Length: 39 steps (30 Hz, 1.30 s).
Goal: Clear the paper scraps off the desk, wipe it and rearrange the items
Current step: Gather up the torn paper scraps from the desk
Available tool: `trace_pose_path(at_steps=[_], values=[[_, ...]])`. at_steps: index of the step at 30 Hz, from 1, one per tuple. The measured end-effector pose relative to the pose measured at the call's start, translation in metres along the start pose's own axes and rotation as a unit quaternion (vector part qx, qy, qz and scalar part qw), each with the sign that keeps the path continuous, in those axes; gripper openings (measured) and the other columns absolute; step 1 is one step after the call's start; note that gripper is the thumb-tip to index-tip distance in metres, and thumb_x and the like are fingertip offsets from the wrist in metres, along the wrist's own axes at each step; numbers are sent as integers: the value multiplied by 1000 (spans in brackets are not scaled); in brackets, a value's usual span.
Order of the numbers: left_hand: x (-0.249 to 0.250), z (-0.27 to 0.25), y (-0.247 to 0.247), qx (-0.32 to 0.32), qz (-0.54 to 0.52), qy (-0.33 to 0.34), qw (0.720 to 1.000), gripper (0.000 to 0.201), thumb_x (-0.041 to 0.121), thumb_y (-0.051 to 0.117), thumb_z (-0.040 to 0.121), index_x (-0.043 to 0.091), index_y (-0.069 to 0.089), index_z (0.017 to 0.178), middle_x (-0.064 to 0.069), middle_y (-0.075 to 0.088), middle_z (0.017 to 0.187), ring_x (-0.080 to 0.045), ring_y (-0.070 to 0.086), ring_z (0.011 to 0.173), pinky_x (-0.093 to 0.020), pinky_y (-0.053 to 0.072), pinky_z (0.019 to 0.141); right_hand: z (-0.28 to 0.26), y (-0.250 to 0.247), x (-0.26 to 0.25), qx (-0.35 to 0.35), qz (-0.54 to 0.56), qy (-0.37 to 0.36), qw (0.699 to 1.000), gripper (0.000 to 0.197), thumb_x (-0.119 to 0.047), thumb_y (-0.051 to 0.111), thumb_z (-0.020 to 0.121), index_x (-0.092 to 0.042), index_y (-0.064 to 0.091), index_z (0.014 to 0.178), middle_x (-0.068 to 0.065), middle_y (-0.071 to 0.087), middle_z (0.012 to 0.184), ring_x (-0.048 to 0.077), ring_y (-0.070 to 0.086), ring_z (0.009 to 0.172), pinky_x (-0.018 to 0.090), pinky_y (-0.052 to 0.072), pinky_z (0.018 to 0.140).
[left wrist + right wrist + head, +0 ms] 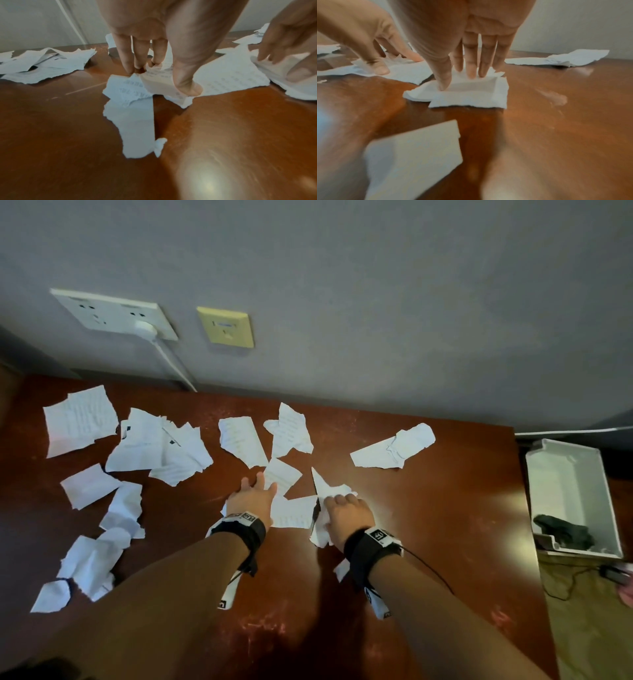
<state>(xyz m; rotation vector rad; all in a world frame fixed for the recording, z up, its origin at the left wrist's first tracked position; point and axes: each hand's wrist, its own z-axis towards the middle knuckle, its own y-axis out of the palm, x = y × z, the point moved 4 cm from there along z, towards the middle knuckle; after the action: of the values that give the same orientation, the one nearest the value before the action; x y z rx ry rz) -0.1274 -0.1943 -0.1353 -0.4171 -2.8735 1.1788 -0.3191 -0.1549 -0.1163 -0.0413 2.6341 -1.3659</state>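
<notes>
Several torn white paper scraps (pixel 161 446) lie scattered over the reddish-brown desk (pixel 445 525). My left hand (pixel 257 491) reaches down near the desk's middle, its straight fingers (pixel 126 59) and thumb pressing on a printed scrap (pixel 130 88) whose edge buckles up between them. Just to its right, my right hand (pixel 342 505) presses fingers (pixel 472 63) and thumb down on another scrap (pixel 471 100), which bunches under them. One more scrap (pixel 412 155) lies below my right wrist. Both hands touch paper flat on the desk; neither lifts any.
A white plastic bin (pixel 561 491) stands off the desk's right edge with a dark cloth (pixel 561 530) inside. The wall behind carries a socket plate (pixel 113 313) with a plugged white cord (pixel 171 361). One lone scrap (pixel 394 448) lies far right.
</notes>
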Motion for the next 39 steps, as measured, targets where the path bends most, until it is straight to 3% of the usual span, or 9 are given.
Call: trace_pose_path(at_steps=[6, 10, 14, 17, 22, 25, 29, 35, 39], values=[[1, -8, -3, -34, 9, 3, 999, 70, 31, 52, 100, 36, 10, 156, 1, -4, 166, -29, 4, 152, -48, 26, 116, -4, 13, -1, -2, 72, -12, 997, 66, -15, 61, 89, -26, 31, 146, 2, 26, 151, 33, 21, 135, 40, 44, 103], [7, -28, 0, 23, 49, 23, 998, 49, 25, 47, 101, 35, 38, 148, 3, 28, 160, -21, 29, 145, -44, 30, 112, -16, 25, 2, -19, 55, -24, 998, 71, -33, 67, 84, -28, 31, 144, -3, 29, 148, 29, 24, 133, 39, 47, 99], [10, -46, -1, 86, 58, 38, 994, 35, 24, 52, 97, 32, 59, 130, 6, 61, 130, -17, 54, 120, -34, 39, 101, -22, 20, 9, -20, 52, -11, 998, 55, -9, 56, 88, -23, 41, 139, 0, 45, 138, 24, 43, 121, 33, 48, 88], [7, -51, 1, 101, 9, 46, 994, 30, 29, 55, 95, 35, 64, 123, 10, 68, 115, -12, 61, 108, -31, 40, 95, -24, 3, 26, -52, 134, 75, 987, 34, -16, 52, 91, -26, 55, 124, 0, 62, 113, 19, 58, 90, 29, 52, 76], [8, -61, -6, 212, -80, 64, 972, 24, 40, 52, 95, 32, 69, 110, 11, 69, 102, -12, 63, 95, -31, 44, 83, -9, -43, 89, 93, 278, 172, 940, 22, -27, 50, 99, -19, 60, 117, 4, 66, 109, 20, 64, 96, 37, 56, 88], [8, -54, -14, 222, -153, 69, 961, 27, 48, 55, 94, 31, 71, 107, 13, 62, 108, -14, 48, 106, -31, 38, 88, 18, -69, 120, 122, 118, 144, 975, 37, -35, 47, 100, -13, 56, 129, 10, 41, 143, 28, 40, 129, 40, 38, 108], [5, -40, -31, 198, -223, 60, 953, 31, 47, 65, 89, 23, 72, 108, 9, 53, 122, -15, 40, 116, -32, 42, 98, 47, -80, 132, 24, -13, 138, 990, 38, -35, 49, 98, -25, 53, 134, 10, -1, 162, 39, 2, 147, 51, 19, 119], [-4, -22, -35, 147, -150, 51, 976, 37, 39, 67, 90, 24, 66, 123, 7, 37, 149, -18, 33, 135, -36, 34, 111, 43, -57, 104, -65, -5, 119, 991, 93, -22, 62, 77, -52, 11, 149, 16, 31, 139, 38, 28, 127, 49, 38, 103], [-4, -14, -19, 112, -61, 58, 990, 40, 36, 71, 87, 25, 63, 125, 3, 33, 152, -21, 32, 136, -37, 35, 109, 21, -37, 94, -29, 74, 160, 984, 50, -20, 61, 87, -21, 41, 133, 8, 53, 120, 28, 58, 109, 33, 50, 87]])
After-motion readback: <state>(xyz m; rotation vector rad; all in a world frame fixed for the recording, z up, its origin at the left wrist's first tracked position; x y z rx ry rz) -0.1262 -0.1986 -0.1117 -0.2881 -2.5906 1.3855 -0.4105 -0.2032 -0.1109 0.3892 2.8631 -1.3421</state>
